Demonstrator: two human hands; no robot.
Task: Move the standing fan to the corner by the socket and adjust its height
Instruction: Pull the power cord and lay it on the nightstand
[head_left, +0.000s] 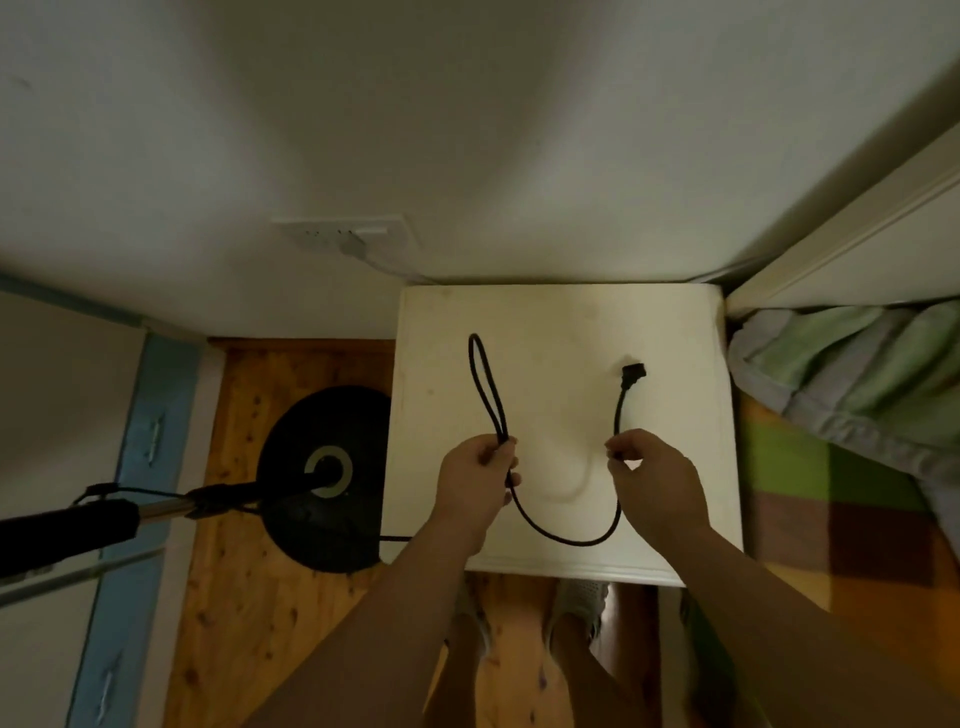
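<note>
**A:** Where's the fan, and why are both hands busy with its lead?

**B:** From my feed, the fan's round black base (322, 480) sits on the wooden floor at nine o'clock from the white cabinet (675, 415), its edge tucked just under the cabinet's side. The pole (161, 512) slants away toward eight o'clock. The wall socket (343, 236) is at twelve o'clock from the base, so I judge the fan already parked in its corner. The left hand (475, 491) is closed around a doubled loop of the black cord (566, 540); the right hand (652, 475) pinches the same cord between thumb and fingertips just below the plug (632, 373), which points up toward twelve. I read it as taking up slack and freeing the plug end to reach the socket.

**A:** Counts?

**B:** One fan, one cord, one plug, one socket plate with one white plug (356, 244) already in it, one cabinet, two hands. Height adjustment looks not yet done.
</note>
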